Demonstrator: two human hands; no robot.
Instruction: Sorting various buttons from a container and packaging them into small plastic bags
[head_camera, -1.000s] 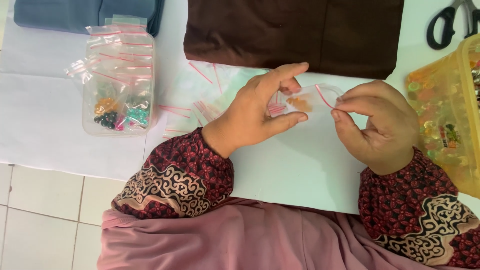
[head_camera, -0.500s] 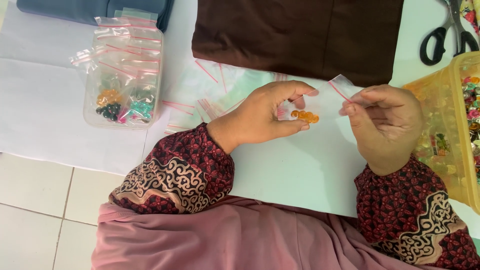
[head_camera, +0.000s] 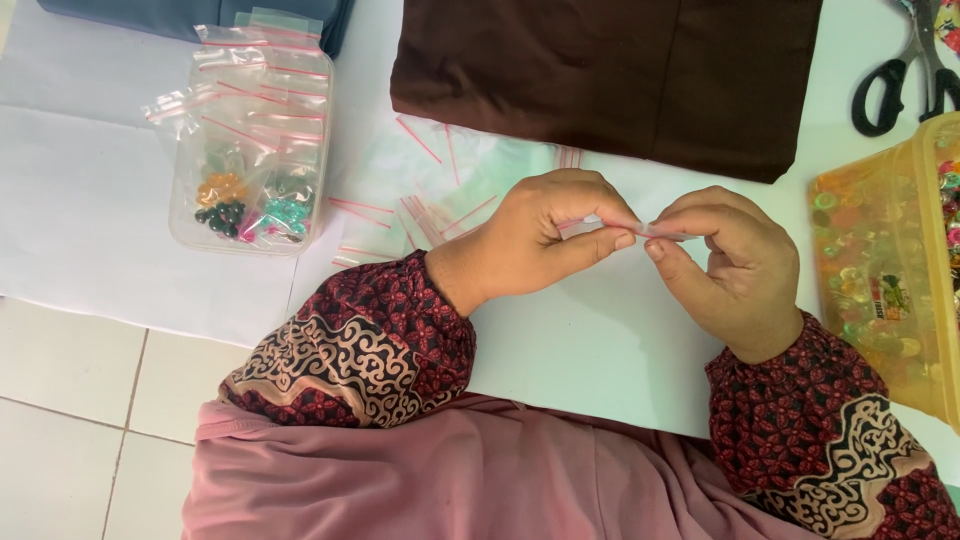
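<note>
My left hand (head_camera: 545, 235) and my right hand (head_camera: 730, 265) meet above the white sheet (head_camera: 560, 340). Both pinch the red-striped top edge of a small clear zip bag (head_camera: 630, 226), thumb against forefinger on each side. The bag's body is hidden behind my fingers, so its contents do not show. Just behind my left hand lies a loose pile of empty clear zip bags (head_camera: 440, 175) with red strips.
A clear plastic tub (head_camera: 250, 140) at the left holds filled little bags of orange, dark and teal beads. A brown folded cloth (head_camera: 610, 70) lies at the back, black scissors (head_camera: 900, 80) at the far right, a yellow compartment box (head_camera: 890, 270) of beads on the right.
The orange beads seen between my left fingers are out of sight now. My hands have come together and both pinch the bag's striped edge.
</note>
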